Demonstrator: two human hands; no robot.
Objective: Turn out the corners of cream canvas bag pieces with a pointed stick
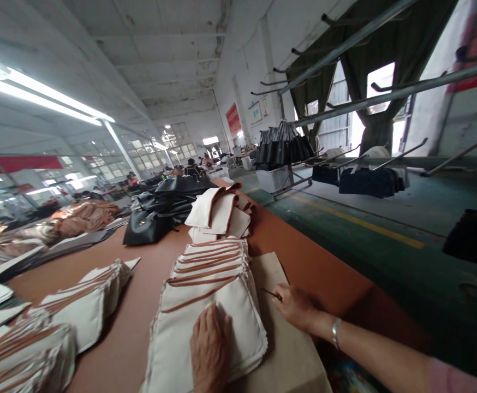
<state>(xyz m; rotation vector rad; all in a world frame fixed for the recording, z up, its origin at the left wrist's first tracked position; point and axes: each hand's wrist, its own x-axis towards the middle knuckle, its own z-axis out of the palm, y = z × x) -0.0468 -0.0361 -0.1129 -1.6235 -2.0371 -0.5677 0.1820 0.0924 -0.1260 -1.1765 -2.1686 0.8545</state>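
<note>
Head view: the left hand (210,349) lies palm down, fingers extended, on the overlapping white panels (173,333), gripping nothing visible. The right hand (298,308) is closed on a slim tool (270,295) over the tan sheet (287,349). Sliding the top panel would likely require tool-tip clearance. The worktop (304,245) offers a strip leftward; its right edge runs diagonally beyond the sheet.
</note>
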